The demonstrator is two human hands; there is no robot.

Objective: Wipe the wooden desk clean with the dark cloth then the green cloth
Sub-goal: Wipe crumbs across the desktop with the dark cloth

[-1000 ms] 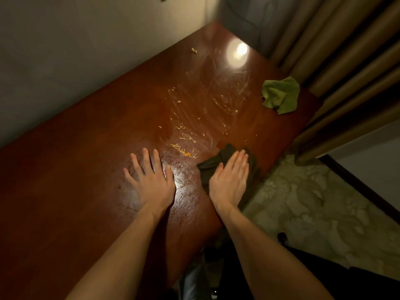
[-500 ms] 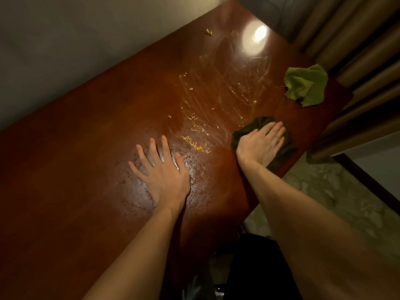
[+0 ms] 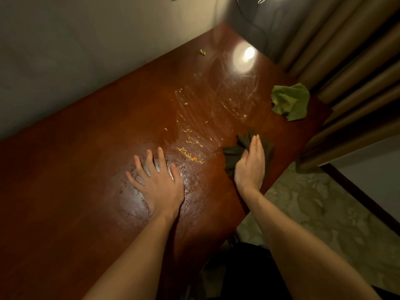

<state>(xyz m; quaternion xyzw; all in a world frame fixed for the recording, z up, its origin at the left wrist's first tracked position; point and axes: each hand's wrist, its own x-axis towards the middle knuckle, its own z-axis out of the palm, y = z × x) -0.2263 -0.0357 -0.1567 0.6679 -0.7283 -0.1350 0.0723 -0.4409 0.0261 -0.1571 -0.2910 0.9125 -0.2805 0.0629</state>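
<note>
The reddish wooden desk (image 3: 86,169) runs from lower left to upper right. The dark cloth (image 3: 232,153) lies bunched near the desk's right edge, and my right hand (image 3: 251,163) presses on it, tilted on its edge with the fingers together. My left hand (image 3: 158,182) rests flat on the desk with its fingers spread, holding nothing. Yellow crumbs and an orange bit (image 3: 188,155) lie scattered between the two hands and further up. Faint wipe streaks (image 3: 227,100) cross the wood. The green cloth (image 3: 291,102) sits crumpled at the far right corner.
A grey wall (image 3: 86,50) borders the desk's left side. Brown curtains (image 3: 350,61) hang close behind the green cloth. A lamp's reflection (image 3: 244,59) glares on the far end of the desk. Pale marbled floor (image 3: 313,213) lies beyond the right edge.
My right hand slid the dark cloth out toward the green cloth, then drew it back toward me and tilted onto its edge. My left hand stayed flat on the desk.
</note>
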